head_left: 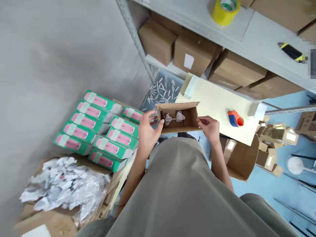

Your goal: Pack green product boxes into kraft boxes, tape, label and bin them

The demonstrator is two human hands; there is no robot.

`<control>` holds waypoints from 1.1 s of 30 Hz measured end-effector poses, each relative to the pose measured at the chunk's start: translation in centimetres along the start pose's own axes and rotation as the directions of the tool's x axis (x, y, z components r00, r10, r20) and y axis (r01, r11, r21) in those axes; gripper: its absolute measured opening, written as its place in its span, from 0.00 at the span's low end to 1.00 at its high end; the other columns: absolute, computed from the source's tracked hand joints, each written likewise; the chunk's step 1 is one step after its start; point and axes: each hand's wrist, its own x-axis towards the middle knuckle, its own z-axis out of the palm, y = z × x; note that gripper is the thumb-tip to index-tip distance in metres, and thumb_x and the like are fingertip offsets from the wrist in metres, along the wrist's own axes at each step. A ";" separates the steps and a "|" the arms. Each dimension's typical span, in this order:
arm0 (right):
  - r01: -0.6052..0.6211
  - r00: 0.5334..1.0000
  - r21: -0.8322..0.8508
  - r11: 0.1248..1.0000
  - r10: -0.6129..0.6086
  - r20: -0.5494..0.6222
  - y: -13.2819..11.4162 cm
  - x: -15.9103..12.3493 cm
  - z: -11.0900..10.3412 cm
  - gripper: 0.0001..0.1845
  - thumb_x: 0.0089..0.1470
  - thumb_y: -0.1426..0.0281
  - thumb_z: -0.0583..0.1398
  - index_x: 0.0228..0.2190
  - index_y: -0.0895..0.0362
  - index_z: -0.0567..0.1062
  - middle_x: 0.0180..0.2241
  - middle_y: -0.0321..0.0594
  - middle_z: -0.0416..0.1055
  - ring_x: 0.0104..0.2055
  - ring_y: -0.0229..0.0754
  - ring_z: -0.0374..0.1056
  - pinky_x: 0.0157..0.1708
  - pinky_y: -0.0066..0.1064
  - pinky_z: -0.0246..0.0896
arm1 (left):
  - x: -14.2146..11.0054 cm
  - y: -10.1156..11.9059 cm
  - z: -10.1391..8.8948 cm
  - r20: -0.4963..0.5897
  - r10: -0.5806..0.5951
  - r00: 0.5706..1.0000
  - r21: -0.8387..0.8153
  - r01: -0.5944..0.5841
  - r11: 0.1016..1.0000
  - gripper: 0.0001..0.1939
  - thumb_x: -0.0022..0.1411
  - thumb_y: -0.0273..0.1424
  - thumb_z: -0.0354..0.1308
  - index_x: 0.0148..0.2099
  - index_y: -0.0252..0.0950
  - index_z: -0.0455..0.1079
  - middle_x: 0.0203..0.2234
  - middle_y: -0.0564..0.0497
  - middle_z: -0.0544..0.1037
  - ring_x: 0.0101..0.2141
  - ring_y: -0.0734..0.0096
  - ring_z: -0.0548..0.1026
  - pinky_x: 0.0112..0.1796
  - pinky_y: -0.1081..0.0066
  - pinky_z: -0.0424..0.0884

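Note:
A small open cardboard box [177,129] is level in front of my body, between my two hands. Inside it lie crumpled pieces of pale paper [180,116]. My left hand [148,133] is at the box's left end, its thumb on the near corner and its fingers curved along the end wall. At the right end, the thumb and fingers of my right hand [209,128] pinch the wall. An orange and blue tape dispenser [235,118] rests on the cream tabletop [217,102] beyond my right hand.
Green and pink boxes [81,120] are stacked at left, above a carton of crumpled paper and clear plastic [66,184]. Shelves ahead hold cartons [195,54], yellow tape [225,11] and a cutter [291,52]. An open carton [243,159] and several small boxes [269,159] stand right.

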 end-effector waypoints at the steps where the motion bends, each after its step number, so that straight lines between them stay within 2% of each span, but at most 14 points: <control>1: -0.005 1.000 -0.017 1.000 0.005 -0.023 1.1 0.9 -0.9 0.20 0.57 0.52 0.70 0.37 0.55 0.89 0.36 0.45 0.88 0.36 0.51 0.85 0.41 0.41 0.82 | 0.9 -0.1 2.1 0.038 -0.008 0.999 -0.017 0.008 1.000 0.21 0.70 0.35 0.69 0.62 0.43 0.72 0.56 0.44 0.82 0.52 0.58 0.86 0.49 0.61 0.87; 4: -0.016 0.996 -0.076 0.997 0.010 -0.087 4.5 3.8 -3.9 0.18 0.58 0.53 0.68 0.37 0.55 0.89 0.36 0.46 0.88 0.36 0.51 0.85 0.41 0.40 0.81 | 3.8 0.0 8.8 0.128 -0.024 0.991 -0.027 0.028 0.999 0.16 0.69 0.32 0.68 0.56 0.41 0.75 0.52 0.44 0.85 0.49 0.57 0.87 0.46 0.61 0.87; 7: -0.053 0.989 -0.125 0.991 0.035 -0.145 7.9 6.7 -6.8 0.17 0.60 0.55 0.68 0.38 0.55 0.88 0.37 0.46 0.89 0.37 0.52 0.86 0.42 0.40 0.80 | 6.6 0.4 15.2 0.202 -0.030 0.979 -0.046 0.040 0.998 0.16 0.66 0.27 0.66 0.56 0.41 0.75 0.51 0.44 0.86 0.48 0.58 0.88 0.46 0.62 0.87; 10: -0.131 0.979 -0.122 0.984 0.110 -0.169 11.1 9.3 -9.4 0.18 0.61 0.54 0.68 0.40 0.56 0.88 0.38 0.48 0.89 0.37 0.52 0.86 0.43 0.39 0.80 | 9.2 0.7 21.0 0.274 -0.030 0.961 -0.086 0.055 0.995 0.17 0.65 0.25 0.65 0.56 0.41 0.75 0.51 0.45 0.87 0.48 0.58 0.88 0.49 0.60 0.87; 13: -0.216 0.967 -0.091 0.972 0.200 -0.157 14.0 11.4 -11.2 0.22 0.63 0.50 0.68 0.41 0.57 0.87 0.39 0.50 0.89 0.37 0.52 0.86 0.43 0.40 0.80 | 11.3 0.6 25.8 0.333 -0.016 0.943 -0.124 0.060 0.990 0.17 0.64 0.25 0.65 0.55 0.41 0.76 0.52 0.45 0.87 0.49 0.57 0.88 0.54 0.57 0.86; 16: -0.281 0.952 -0.059 0.958 0.270 -0.147 16.7 12.9 -11.8 0.25 0.62 0.47 0.69 0.40 0.57 0.86 0.40 0.51 0.89 0.38 0.53 0.86 0.45 0.41 0.80 | 12.6 0.3 29.4 0.370 -0.028 0.929 -0.126 0.080 0.989 0.17 0.63 0.25 0.65 0.54 0.41 0.76 0.51 0.45 0.87 0.48 0.58 0.88 0.53 0.58 0.86; 19: -0.359 0.928 -0.017 0.933 0.355 -0.117 18.9 13.6 -11.5 0.21 0.62 0.50 0.70 0.39 0.57 0.84 0.41 0.51 0.89 0.38 0.52 0.86 0.45 0.41 0.81 | 13.0 -0.2 31.6 0.406 -0.086 0.910 -0.084 0.131 0.988 0.17 0.61 0.25 0.66 0.52 0.40 0.76 0.51 0.44 0.87 0.46 0.57 0.88 0.52 0.57 0.86; 22: -0.413 0.906 0.011 0.911 0.412 -0.097 20.3 13.6 -11.0 0.16 0.62 0.55 0.69 0.38 0.56 0.83 0.42 0.51 0.89 0.37 0.51 0.86 0.43 0.41 0.81 | 13.2 -0.8 32.6 0.433 -0.143 0.890 -0.042 0.178 0.983 0.15 0.61 0.26 0.66 0.51 0.40 0.76 0.50 0.43 0.87 0.45 0.57 0.88 0.52 0.56 0.85; 24: -0.419 0.904 0.016 0.908 0.419 -0.091 20.8 13.4 -10.9 0.16 0.62 0.55 0.69 0.39 0.56 0.83 0.42 0.51 0.89 0.38 0.52 0.86 0.43 0.41 0.82 | 13.9 -1.3 32.7 0.406 -0.167 0.899 -0.030 0.196 0.980 0.13 0.65 0.29 0.64 0.52 0.40 0.76 0.51 0.42 0.87 0.51 0.54 0.87 0.53 0.56 0.84; 26: -0.408 0.909 0.004 0.913 0.406 -0.096 21.0 13.4 -11.1 0.18 0.62 0.53 0.69 0.40 0.55 0.83 0.43 0.51 0.89 0.40 0.54 0.87 0.46 0.43 0.82 | 15.3 -1.9 32.6 0.320 -0.194 0.927 0.042 0.191 0.981 0.15 0.68 0.33 0.63 0.56 0.39 0.76 0.56 0.39 0.85 0.60 0.49 0.83 0.59 0.53 0.82; 29: -0.374 0.921 -0.030 0.927 0.368 -0.130 20.8 13.3 -11.9 0.21 0.64 0.49 0.68 0.42 0.55 0.84 0.44 0.52 0.89 0.43 0.56 0.87 0.50 0.48 0.82 | 18.1 -2.8 33.1 0.211 -0.241 0.947 0.285 0.176 0.942 0.34 0.64 0.35 0.71 0.69 0.32 0.69 0.67 0.28 0.77 0.72 0.37 0.71 0.71 0.45 0.69; 31: -0.350 0.926 -0.028 0.936 0.341 -0.160 20.3 13.2 -12.4 0.23 0.65 0.48 0.68 0.43 0.56 0.84 0.45 0.54 0.88 0.43 0.57 0.87 0.50 0.49 0.82 | 19.8 -3.2 34.1 0.227 -0.316 0.921 0.435 0.194 0.879 0.49 0.58 0.36 0.76 0.75 0.24 0.62 0.71 0.20 0.71 0.75 0.31 0.66 0.74 0.45 0.63; 33: -0.313 0.933 -0.006 0.950 0.306 -0.187 19.6 13.1 -12.8 0.24 0.65 0.48 0.66 0.44 0.57 0.84 0.46 0.55 0.88 0.43 0.56 0.87 0.49 0.48 0.82 | 21.0 -3.4 35.4 0.263 -0.414 0.871 0.533 0.226 0.815 0.56 0.55 0.35 0.78 0.77 0.18 0.57 0.71 0.15 0.68 0.73 0.28 0.68 0.73 0.45 0.66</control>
